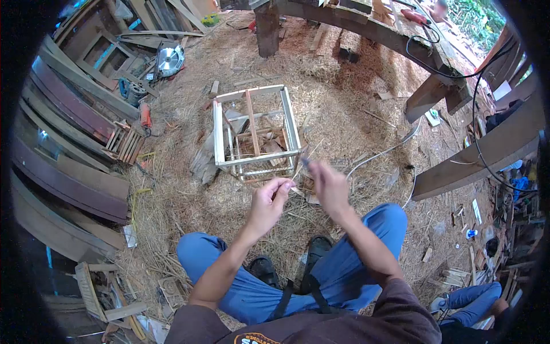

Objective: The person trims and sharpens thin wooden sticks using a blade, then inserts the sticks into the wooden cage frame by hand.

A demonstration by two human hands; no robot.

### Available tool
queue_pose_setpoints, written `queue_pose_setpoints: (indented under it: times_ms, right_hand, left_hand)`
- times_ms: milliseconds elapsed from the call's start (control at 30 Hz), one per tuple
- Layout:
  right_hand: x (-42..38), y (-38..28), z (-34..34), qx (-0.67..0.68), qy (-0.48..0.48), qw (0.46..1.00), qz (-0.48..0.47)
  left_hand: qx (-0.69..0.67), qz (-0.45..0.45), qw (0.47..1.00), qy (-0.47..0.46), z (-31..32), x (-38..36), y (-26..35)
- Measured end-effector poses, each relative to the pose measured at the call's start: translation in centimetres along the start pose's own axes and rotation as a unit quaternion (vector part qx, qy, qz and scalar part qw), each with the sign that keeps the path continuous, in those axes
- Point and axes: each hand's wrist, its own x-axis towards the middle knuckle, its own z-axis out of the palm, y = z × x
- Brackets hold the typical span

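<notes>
Left hand (269,200): is pinching, thumb pressed against the fingers with little gap, and is holding a thin pale strip (297,172) over the near half of the floor.
Right hand (329,186): is curling closed around a slim dark tool (305,163); blur is hiding what kind it is.
Strip: is projecting from the left fingertips toward the tool, in front of the wooden frame; whether the tool is touching it, one cannot tell.
Wooden frame (250,97): is standing on the floor (344,103) near its middle, just beyond the hands, with scraps of wood showing through its open top.
Floor: is bearing a scatter of shavings and straw-like strips from edge to edge.
Far left corner of the floor: is carrying a circular saw (170,60), a blue power tool (133,90) beside it and an orange-red tool (145,116) nearer.
Left edge of the floor: is supporting long leaning planks (74,157).
Far edge of the floor: is carrying a heavy wooden table (378,31), with a red power tool (415,16) lying toward its right end.
Near right corner of the floor: a second person's jeans-clad leg (475,295) is showing.
</notes>
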Motion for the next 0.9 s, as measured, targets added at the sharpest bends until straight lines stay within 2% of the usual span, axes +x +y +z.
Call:
queue_pose_setpoints:
  times_ms: [100,200,333,433,467,567,600,700,733,833,900]
  right_hand:
    - [0.0,-0.6,0.6,0.015,0.017,0.997,-0.069]
    - [1.0,0.3,-0.1,-0.014,-0.001,1.000,0.008]
    - [-0.5,-0.4,1.4,-0.002,0.012,0.996,-0.094]
    - [1.0,0.3,-0.2,-0.045,-0.003,0.999,-0.006]
    - [0.4,-0.1,-0.2,-0.001,0.004,1.000,-0.024]
    - [-0.4,-0.6,0.7,-0.035,-0.004,0.995,-0.094]
    - [0.0,-0.1,0.8,0.003,0.014,0.997,-0.073]
    - [0.5,0.4,0.0,-0.020,0.013,0.998,-0.052]
    - [-0.6,0.3,0.8,0.016,-0.004,0.999,-0.044]
    - [-0.8,-0.1,1.8,-0.036,-0.006,0.994,-0.101]
    - [0.5,1.1,1.2,-0.046,0.014,0.998,-0.046]
  left_hand:
    - [-0.008,0.013,1.000,0.008,0.2,0.4,-0.8]
    - [-0.030,-0.027,0.999,-0.015,-0.1,0.1,-0.1]
    - [-0.043,-0.009,0.999,-0.003,0.3,0.5,-0.7]
    - [-0.048,-0.024,0.999,-0.011,-0.1,0.2,-0.6]
    - [-0.063,-0.035,0.997,-0.016,-0.1,0.1,-0.2]
    - [-0.114,-0.074,0.990,-0.028,0.2,0.6,0.2]
    - [-0.129,-0.092,0.987,-0.030,0.1,0.4,0.1]
    - [-0.111,-0.061,0.991,-0.043,0.0,0.4,0.3]
    - [-0.101,-0.053,0.993,-0.032,0.0,0.4,0.1]
    - [-0.080,-0.034,0.996,-0.012,0.1,0.9,-1.3]
    - [-0.082,-0.034,0.996,-0.007,0.0,0.9,-1.7]
